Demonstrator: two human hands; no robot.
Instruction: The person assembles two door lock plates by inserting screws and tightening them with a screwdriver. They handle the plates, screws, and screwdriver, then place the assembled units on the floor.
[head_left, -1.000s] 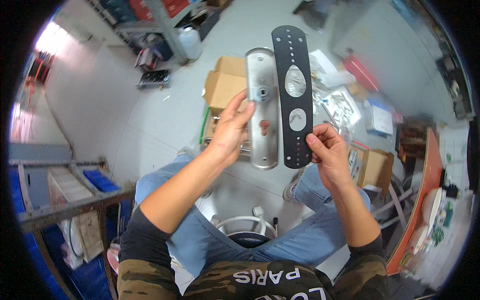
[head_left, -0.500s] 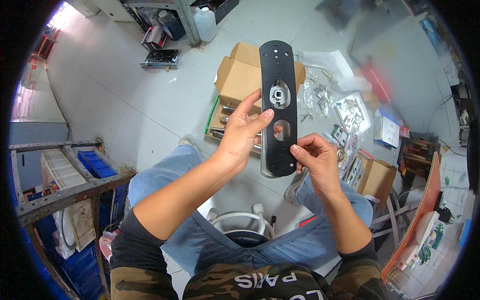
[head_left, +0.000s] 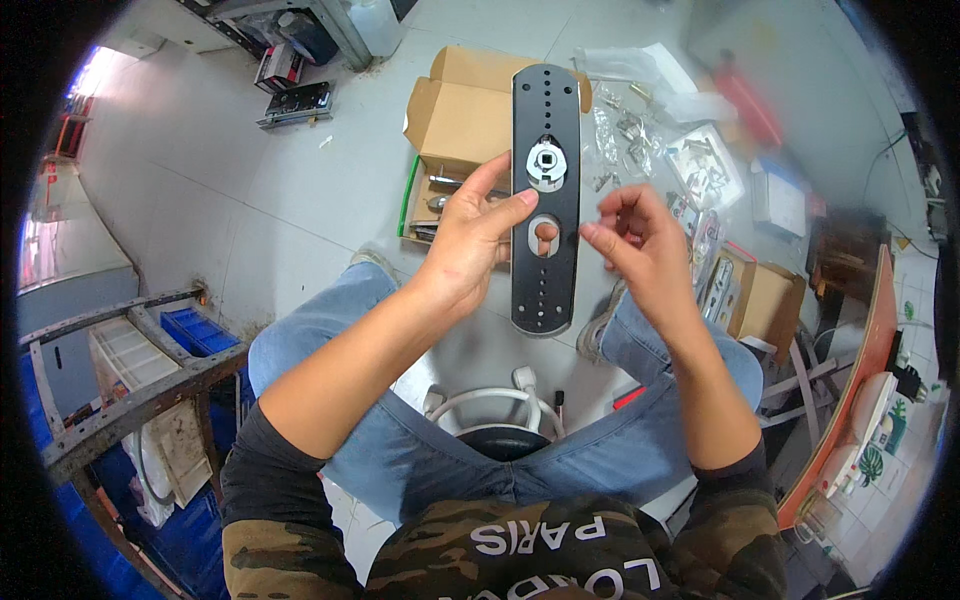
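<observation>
My left hand (head_left: 475, 225) grips a long black door-lock plate (head_left: 563, 295) by its left edge, thumb on the face and fingers behind. The plate stands nearly upright in view, with rounded ends, rows of small holes and a thin silvery rim. Its upper opening shows a metal lock hub (head_left: 546, 165) with a square hole. Through the lower keyhole-shaped opening a fingertip is visible. My right hand (head_left: 645, 240) is beside the plate's right edge, fingers loosely curled and apart from the thumb, with nothing visible in them. The thumb tip is close to the edge; contact is unclear.
Behind the plate lies an open cardboard box (head_left: 455, 120) with metal parts. Bagged hardware (head_left: 625, 145), a tray of small parts (head_left: 708, 170) and another box (head_left: 770, 300) cover the floor to the right. A metal rack (head_left: 110, 420) stands left, an orange-edged table (head_left: 850, 400) right.
The black layer now sits flush and straight on the metal plate. My right hand has left the plate's lower end and moved up along its right edge. My left hand still holds it.
</observation>
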